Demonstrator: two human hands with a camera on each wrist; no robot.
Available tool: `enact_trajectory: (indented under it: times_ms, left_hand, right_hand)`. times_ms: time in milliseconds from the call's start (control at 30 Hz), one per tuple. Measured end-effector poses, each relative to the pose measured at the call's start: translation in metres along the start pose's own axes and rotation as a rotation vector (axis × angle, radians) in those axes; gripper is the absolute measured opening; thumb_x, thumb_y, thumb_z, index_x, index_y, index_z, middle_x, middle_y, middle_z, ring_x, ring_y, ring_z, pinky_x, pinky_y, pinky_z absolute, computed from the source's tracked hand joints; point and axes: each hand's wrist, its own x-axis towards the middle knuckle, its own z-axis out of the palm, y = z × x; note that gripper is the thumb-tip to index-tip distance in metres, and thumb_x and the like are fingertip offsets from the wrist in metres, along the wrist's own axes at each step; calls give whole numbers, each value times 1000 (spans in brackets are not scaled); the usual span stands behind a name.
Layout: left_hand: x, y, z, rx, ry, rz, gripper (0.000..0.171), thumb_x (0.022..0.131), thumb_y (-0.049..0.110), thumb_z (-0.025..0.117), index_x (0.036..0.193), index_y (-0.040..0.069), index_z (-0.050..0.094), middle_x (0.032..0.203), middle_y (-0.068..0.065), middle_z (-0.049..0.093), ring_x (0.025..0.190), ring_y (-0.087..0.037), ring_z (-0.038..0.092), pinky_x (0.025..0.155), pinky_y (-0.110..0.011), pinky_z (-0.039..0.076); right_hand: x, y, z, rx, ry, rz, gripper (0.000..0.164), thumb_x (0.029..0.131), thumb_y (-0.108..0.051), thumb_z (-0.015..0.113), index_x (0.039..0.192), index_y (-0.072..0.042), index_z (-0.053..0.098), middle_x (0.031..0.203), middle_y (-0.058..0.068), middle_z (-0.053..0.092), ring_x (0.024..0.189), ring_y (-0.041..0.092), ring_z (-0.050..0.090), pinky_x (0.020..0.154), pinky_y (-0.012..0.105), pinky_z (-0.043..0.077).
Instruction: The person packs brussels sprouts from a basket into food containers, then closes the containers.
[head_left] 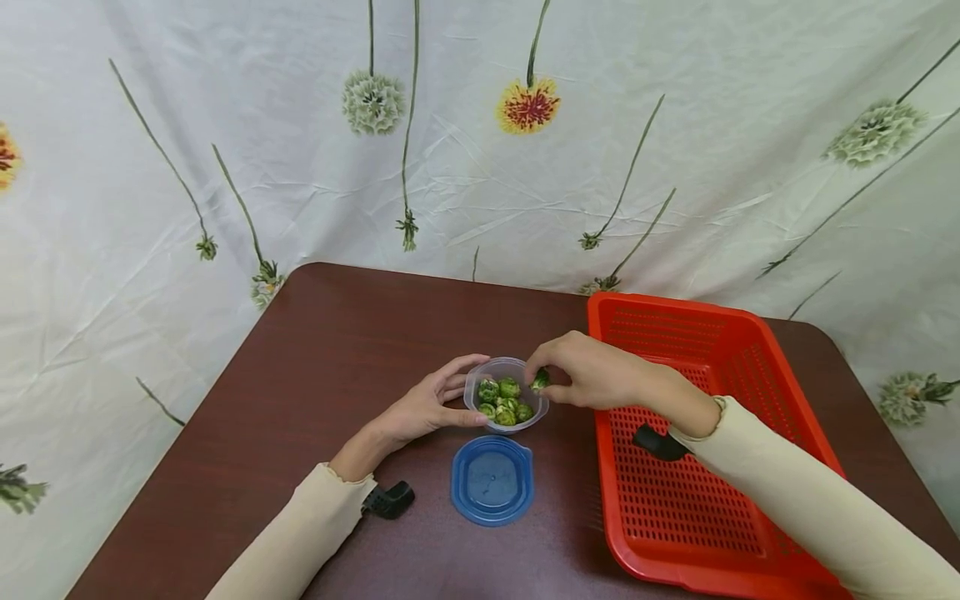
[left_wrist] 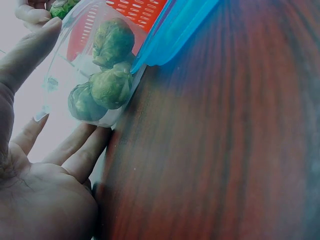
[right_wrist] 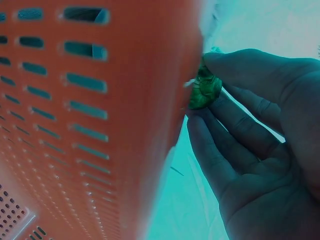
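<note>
A clear round plastic container (head_left: pixel 500 427) with several Brussels sprouts (head_left: pixel 507 388) in it stands on the table. My left hand (head_left: pixel 420 406) holds it from the left, thumb at the near side of the rim and fingers round the far side. In the left wrist view, sprouts (left_wrist: pixel 111 87) show through the container's wall. My right hand (head_left: pixel 588 371) pinches one Brussels sprout (head_left: pixel 540 381) between thumb and fingers at the container's right rim. The right wrist view shows this sprout (right_wrist: pixel 206 91) at the fingertips, partly behind the basket's edge.
A blue lid (head_left: pixel 492 481) lies on the brown table (head_left: pixel 360 333) just in front of the container. To the right stands a large red perforated basket (head_left: pixel 675 508), with my right forearm reaching over it. A flowered cloth (head_left: pixel 465 142) hangs behind the table.
</note>
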Motion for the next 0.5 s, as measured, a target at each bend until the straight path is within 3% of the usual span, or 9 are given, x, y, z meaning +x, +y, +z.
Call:
enact_trajectory:
  times_ms: [200, 500]
  left_hand:
    - [1, -2, -1, 1, 0, 1, 85, 87, 12, 80, 156, 24, 32, 158, -7, 40, 148, -30, 35, 102, -40, 49]
    - [1, -3, 0, -5, -5, -2, 84, 87, 13, 80, 155, 26, 32, 158, -7, 40, 148, -30, 35, 102, -40, 49]
  right_hand:
    - [2, 1, 3, 13, -3, -11, 19, 90, -9, 74, 108, -8, 74, 107, 1, 73, 93, 16, 64, 86, 38, 57]
    - [6, 3, 5, 3, -12, -11, 20, 89, -10, 75, 109, -8, 74, 106, 1, 73, 92, 18, 65, 84, 35, 57]
